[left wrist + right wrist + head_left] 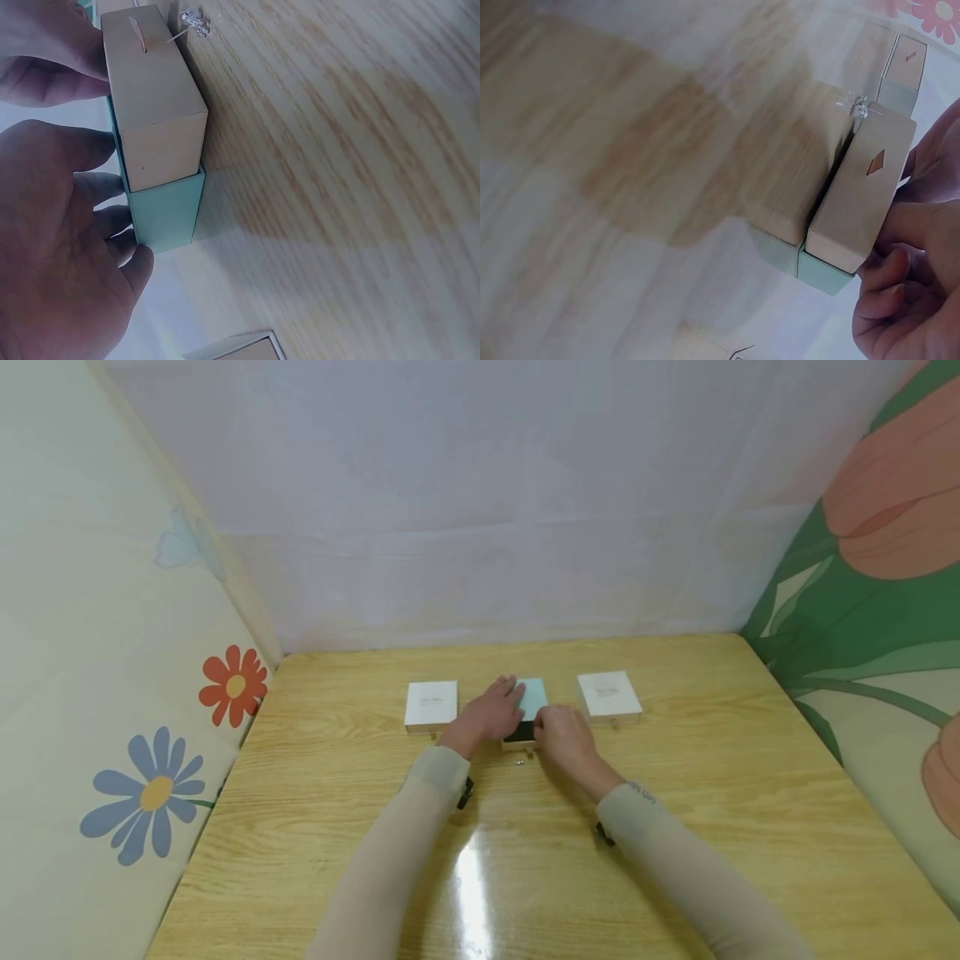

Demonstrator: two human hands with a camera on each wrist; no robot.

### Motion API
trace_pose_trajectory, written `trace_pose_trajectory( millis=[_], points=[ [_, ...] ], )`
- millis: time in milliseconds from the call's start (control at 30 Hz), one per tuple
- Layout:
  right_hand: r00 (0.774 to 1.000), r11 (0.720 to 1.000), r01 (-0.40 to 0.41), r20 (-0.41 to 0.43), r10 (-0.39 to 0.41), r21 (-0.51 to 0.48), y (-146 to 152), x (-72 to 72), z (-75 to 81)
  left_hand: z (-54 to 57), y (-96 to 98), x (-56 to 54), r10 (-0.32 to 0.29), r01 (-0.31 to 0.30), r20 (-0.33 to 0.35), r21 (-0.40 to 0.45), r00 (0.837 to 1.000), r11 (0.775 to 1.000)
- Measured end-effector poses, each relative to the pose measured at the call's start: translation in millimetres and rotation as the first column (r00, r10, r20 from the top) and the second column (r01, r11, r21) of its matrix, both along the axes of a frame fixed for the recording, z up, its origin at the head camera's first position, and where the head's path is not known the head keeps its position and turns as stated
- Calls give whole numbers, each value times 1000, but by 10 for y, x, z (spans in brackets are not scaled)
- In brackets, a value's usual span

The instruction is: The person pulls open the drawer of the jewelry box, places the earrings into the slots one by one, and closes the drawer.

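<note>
A mint-green drawer box (533,696) lies on the table with its beige drawer (154,82) pulled partly out toward me. A black lining (517,732) shows inside the drawer, and a small ribbon tab (877,163) sits on its front. My left hand (495,710) rests on the green box from the left, fingers extended. Over the right side of the drawer, my right hand (566,737) has its fingers bent and the tips down at the lining. Whether they pinch anything is hidden. A small silver earring (196,22) with a thin pin lies on the table before the drawer.
One white drawer box (432,703) stands to the left of the green box, another white box (610,693) to the right, both with print on the lid. The wooden table (315,827) meets a pale cloth backdrop (487,568) at the back.
</note>
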State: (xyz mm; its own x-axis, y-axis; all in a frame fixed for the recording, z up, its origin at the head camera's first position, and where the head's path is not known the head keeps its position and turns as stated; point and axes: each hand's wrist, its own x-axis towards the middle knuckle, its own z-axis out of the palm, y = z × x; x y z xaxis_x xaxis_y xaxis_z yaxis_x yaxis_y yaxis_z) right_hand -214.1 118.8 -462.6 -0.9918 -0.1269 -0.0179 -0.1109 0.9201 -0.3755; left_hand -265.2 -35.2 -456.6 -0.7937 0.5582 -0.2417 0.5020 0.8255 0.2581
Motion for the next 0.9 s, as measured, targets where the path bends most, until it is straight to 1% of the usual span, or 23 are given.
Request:
trace_pose_trajectory(
  millis=[167,400,500,600,767,833,900],
  points=[
    [1000,999,-17,8,16,29,-5,5,7,13,5,12,6,-6,7,1,1000,1000],
    [997,998,-21,69,18,52,-9,-11,27,-9,13,15,18,-18,9,12,1000,1000],
    [996,997,-39,79,34,61,-4,-11,19,-16,10,24,19,-19,12,15,1000,1000],
    [996,997,-56,68,52,49,7,3,17,-9,8,37,24,-24,15,22,1000,999],
    [994,993,-108,1,108,44,47,51,9,-5,7,45,27,-27,-3,10,1000,1000],
    [993,992,-118,-15,119,39,69,72,-3,-9,10,41,22,-22,-8,3,1000,1000],
    [993,993,-114,-12,114,16,94,85,-20,-10,13,34,16,-16,-10,1,1000,1000]
  ],
)
